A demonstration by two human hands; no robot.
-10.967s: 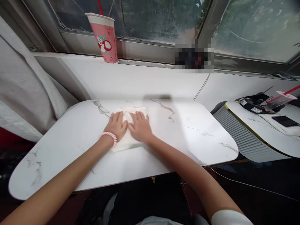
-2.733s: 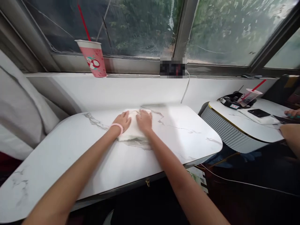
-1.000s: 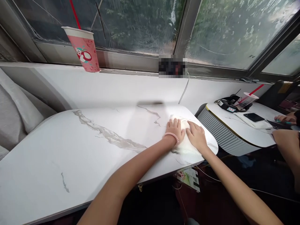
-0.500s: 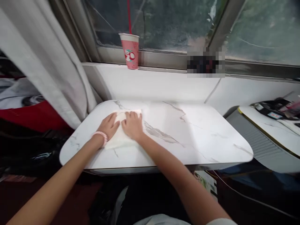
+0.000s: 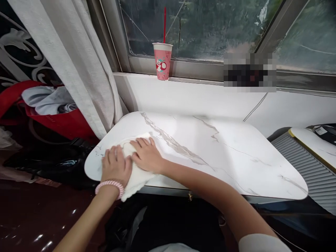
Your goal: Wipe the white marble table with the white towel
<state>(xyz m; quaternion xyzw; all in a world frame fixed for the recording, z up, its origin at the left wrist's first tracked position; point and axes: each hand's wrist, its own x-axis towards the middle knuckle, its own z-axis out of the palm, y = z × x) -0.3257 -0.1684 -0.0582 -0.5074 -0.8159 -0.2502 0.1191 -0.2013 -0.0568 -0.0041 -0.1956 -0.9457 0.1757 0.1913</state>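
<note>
Soft white cloth [image 5: 136, 176] under both flat hands [image 5: 131, 162]

Site: window-side seating area, café or lounge type | Evidence: marble-top desk [image 5: 236, 157] under wide window [image 5: 210, 28]; takeaway cup [image 5: 162, 61] with straw on sill; curtain [image 5: 78, 70]; second desk [image 5: 315, 143] alongside; bags [image 5: 47, 115] on floor.

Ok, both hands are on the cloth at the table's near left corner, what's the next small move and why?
Probably slide the cloth right: both hands, left hand and right hand, press it where it overhangs the table edge.
</note>
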